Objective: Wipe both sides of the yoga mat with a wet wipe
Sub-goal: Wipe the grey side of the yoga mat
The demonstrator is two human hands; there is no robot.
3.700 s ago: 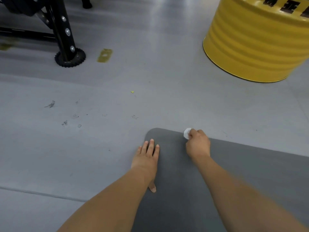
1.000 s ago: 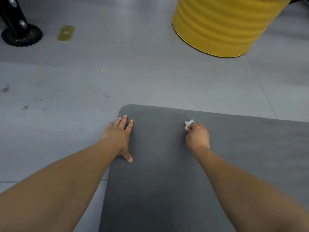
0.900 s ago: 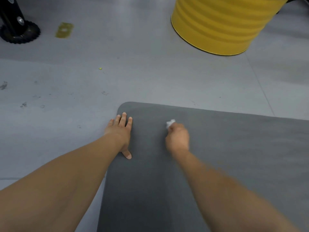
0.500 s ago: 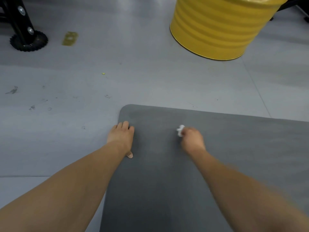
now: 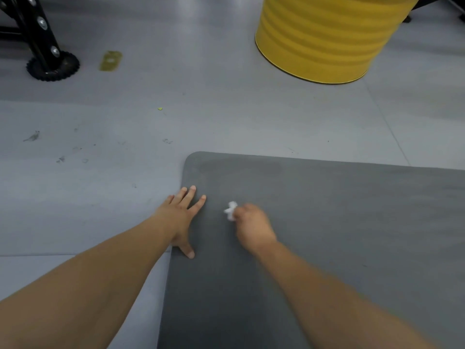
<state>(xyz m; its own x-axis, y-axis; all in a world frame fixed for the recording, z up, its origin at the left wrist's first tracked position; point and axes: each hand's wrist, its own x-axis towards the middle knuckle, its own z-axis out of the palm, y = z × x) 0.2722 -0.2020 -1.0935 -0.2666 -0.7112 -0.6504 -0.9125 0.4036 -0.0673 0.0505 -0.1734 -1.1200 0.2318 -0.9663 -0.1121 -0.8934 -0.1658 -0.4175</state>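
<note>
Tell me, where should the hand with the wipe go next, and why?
Probably sweep the right hand and its bunched wet wipe rightward across the yoga mat. The wipe sits close to the left hand, which presses flat near the mat's corner, while a broad stretch of grey mat lies to the right.

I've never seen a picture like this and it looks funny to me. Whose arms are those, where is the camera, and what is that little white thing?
The camera sits on a person's head and looks down, so you see that person's own two arms reaching forward. There is no machine here, just bare hands. A grey yoga mat lies flat on the grey floor. The left hand lies flat with fingers spread at the mat's edge, seemingly holding it in place. The right hand pinches a small, scrunched white wet wipe against the mat to clean it. Farther back stand a big yellow drum and the black foot of a metal stand.
</note>
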